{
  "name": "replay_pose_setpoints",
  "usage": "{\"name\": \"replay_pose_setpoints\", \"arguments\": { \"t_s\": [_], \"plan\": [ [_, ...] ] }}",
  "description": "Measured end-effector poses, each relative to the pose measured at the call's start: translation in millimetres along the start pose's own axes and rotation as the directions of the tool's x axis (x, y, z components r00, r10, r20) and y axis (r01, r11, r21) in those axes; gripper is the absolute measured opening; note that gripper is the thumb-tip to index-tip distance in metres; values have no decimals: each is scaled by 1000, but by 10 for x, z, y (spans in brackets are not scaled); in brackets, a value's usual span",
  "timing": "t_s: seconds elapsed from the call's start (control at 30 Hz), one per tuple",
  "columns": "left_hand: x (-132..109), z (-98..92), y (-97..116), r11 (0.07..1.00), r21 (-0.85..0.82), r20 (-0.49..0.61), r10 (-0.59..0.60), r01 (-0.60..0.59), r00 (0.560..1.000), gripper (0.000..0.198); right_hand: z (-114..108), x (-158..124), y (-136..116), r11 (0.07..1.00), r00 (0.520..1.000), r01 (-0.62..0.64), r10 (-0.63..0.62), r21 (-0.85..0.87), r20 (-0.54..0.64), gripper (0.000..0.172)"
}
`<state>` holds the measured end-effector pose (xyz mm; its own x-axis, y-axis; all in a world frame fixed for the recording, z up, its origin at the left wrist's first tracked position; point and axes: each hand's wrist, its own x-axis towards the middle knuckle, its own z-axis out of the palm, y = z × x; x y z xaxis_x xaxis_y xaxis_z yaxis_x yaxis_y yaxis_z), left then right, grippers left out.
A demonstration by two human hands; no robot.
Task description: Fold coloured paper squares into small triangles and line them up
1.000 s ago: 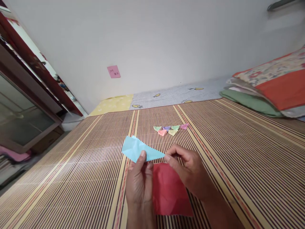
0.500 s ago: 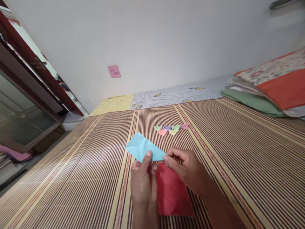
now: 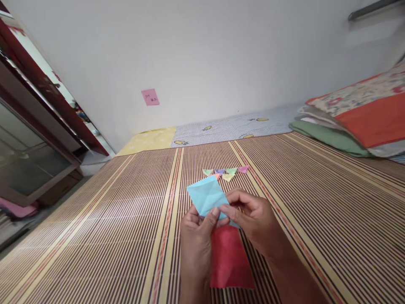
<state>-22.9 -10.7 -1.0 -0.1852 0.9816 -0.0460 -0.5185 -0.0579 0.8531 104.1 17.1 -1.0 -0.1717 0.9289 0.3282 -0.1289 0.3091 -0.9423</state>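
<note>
A light blue sheet of folding paper (image 3: 207, 195) with crease lines is held up between both hands. My left hand (image 3: 199, 230) grips its lower edge, thumb on top and fingers beneath. My right hand (image 3: 248, 213) pinches the paper's right side, near the left thumb. Part of the lower right corner is hidden by the fingers. Under the hands, a red sheet of paper (image 3: 230, 261) lies flat on the striped mat (image 3: 126, 236). Beyond the blue paper sit several small folded paper pieces, among them a yellow one (image 3: 228, 177) and a pink one (image 3: 243, 169).
A stack of folded bedding (image 3: 357, 122) lies at the right, against the wall. Patterned cloth (image 3: 218, 126) runs along the mat's far edge. A pink note (image 3: 150, 97) is stuck to the white wall (image 3: 221, 55). At the left stands a glass-panelled cabinet (image 3: 28, 147).
The blue paper has turned in my hands and moved right, now overlapping the small folded pieces in view. My right hand has shifted from its pointed end to nearer my left thumb.
</note>
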Motion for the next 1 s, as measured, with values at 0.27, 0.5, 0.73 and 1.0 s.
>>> {"name": "replay_pose_setpoints", "arguments": {
  "t_s": [0.27,0.5,0.73,1.0],
  "plan": [
    [65,-150,15,999,33,-39,0,1,999,27,-51,3,-2,982,993,-111,114,156,-13,22],
    [58,-193,40,972,192,-31,141,-133,989,21,-54,9,55,975,986,-158,163,159,-23,25],
    [17,-108,33,986,155,28,55,-59,998,17,-8,12,11,983,990,-117,127,141,-65,22],
    [17,-121,72,962,254,22,97,-99,995,22,-86,22,67,984,993,-121,121,134,11,25]
  ]
}}
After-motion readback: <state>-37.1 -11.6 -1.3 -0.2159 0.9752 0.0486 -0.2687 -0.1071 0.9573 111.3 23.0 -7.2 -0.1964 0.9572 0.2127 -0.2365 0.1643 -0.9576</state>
